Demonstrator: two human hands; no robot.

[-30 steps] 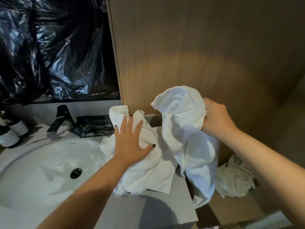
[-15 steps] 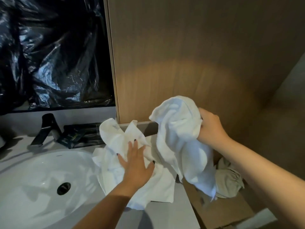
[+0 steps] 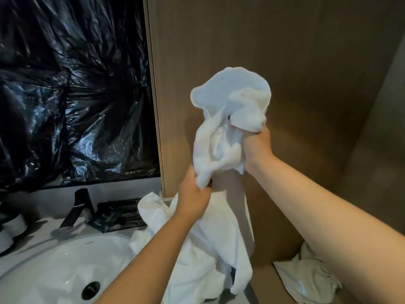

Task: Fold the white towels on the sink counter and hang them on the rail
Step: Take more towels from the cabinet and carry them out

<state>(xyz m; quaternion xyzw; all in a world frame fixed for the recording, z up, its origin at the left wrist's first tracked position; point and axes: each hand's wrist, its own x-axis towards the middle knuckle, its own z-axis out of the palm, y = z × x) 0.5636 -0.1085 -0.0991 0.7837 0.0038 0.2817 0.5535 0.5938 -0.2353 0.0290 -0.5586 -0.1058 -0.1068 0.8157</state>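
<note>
Where the raised white towel (image 3: 230, 128) bunches over the right hand (image 3: 257, 148), its fingers are mostly buried in the folds, though they are plainly curled and gripping the cloth in front of the wooden wall panel (image 3: 285, 62). Much of the counter (image 3: 39, 234) near its right edge is hidden under a second white towel (image 3: 153, 216) and the forearms, and the sink basin (image 3: 54, 270) is cut off at the bottom. Half a second ago the left hand (image 3: 194, 199) lay flat on the towel on the counter; now it is lifted and pinches the held towel's lower part, and the right hand is higher. Both forearms reach up and forward, the left lower. A crumpled cloth (image 3: 306, 279) lies on the floor beyond the counter's right edge.
</note>
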